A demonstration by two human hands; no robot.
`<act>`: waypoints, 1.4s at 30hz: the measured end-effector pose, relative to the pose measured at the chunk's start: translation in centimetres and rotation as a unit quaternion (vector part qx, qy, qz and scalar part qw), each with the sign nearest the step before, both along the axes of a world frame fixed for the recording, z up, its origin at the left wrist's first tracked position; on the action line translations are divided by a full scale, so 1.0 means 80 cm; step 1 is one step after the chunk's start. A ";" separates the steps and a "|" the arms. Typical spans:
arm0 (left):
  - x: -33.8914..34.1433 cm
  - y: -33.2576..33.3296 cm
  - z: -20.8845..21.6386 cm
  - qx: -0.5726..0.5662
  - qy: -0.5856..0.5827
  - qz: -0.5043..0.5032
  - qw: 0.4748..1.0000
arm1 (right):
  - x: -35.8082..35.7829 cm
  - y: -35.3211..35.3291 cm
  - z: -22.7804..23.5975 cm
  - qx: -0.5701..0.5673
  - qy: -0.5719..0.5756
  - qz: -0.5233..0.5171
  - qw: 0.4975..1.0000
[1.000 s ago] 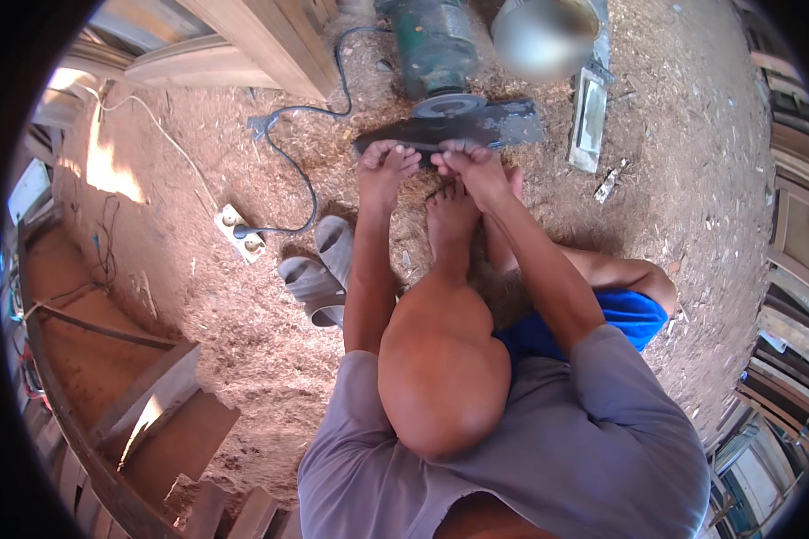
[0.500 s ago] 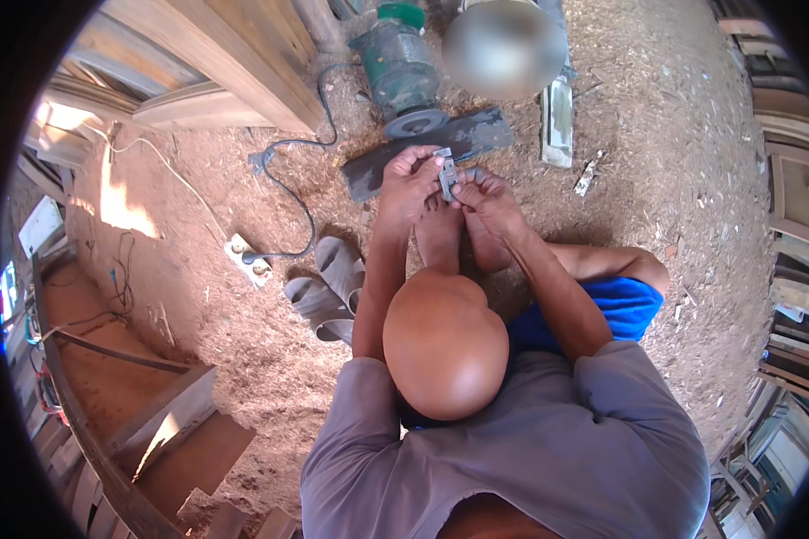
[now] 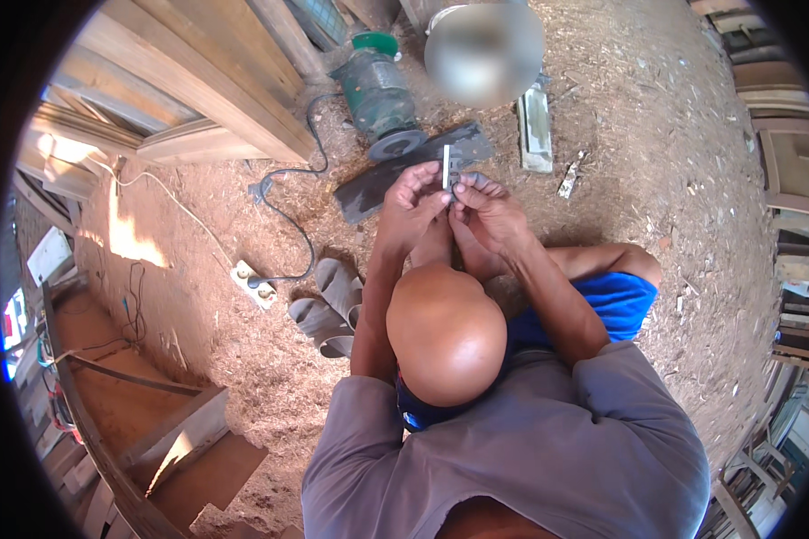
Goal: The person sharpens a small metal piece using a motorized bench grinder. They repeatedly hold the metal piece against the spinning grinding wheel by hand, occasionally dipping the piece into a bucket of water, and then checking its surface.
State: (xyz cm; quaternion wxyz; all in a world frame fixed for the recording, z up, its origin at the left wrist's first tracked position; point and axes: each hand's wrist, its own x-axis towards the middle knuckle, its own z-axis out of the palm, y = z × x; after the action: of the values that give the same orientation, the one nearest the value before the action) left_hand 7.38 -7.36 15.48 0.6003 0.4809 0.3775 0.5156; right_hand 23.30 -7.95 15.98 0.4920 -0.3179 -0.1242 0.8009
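Note:
In front of my raised knee, both hands hold a small flat grey metal piece with openings in it, its narrow bright edge showing. My left hand pinches it from the left between thumb and fingers. My right hand grips its lower right part, thumb against it. Just beyond the fingers, a dark board lies on the ground. A green bench grinder stands behind that board, its grey grinding wheel toward me. My fingers hide part of the metal piece.
A black cable runs from the grinder's side to a white socket strip at left, beside a pair of grey sandals. Wooden frames lean at far left. A blurred round pale thing and a narrow block are beyond.
The metal piece has been turned in my fingers, so its narrow bright edge now shows more. My right hand has shifted its grip slightly. The view has tilted a little.

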 end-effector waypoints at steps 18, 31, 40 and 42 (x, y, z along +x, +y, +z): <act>0.006 -0.014 0.021 -0.049 -0.066 -0.089 0.993 | 0.006 -0.012 0.019 -0.031 0.046 0.016 0.998; 0.010 0.000 0.030 -0.016 0.014 -0.129 0.991 | 0.016 -0.015 0.019 -0.017 0.108 0.020 0.994; 0.017 0.001 0.029 0.044 0.045 -0.111 0.992 | 0.018 -0.015 0.020 -0.033 0.109 0.014 0.993; 0.017 0.000 0.028 0.029 0.043 -0.109 0.993 | 0.018 -0.015 0.020 -0.038 0.110 0.016 0.993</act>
State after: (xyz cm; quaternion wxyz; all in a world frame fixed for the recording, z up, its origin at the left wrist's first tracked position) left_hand 8.70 -7.33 17.76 0.6222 0.5583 0.3332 0.4361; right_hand 24.75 -9.14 17.60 0.4775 -0.2437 -0.0440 0.8430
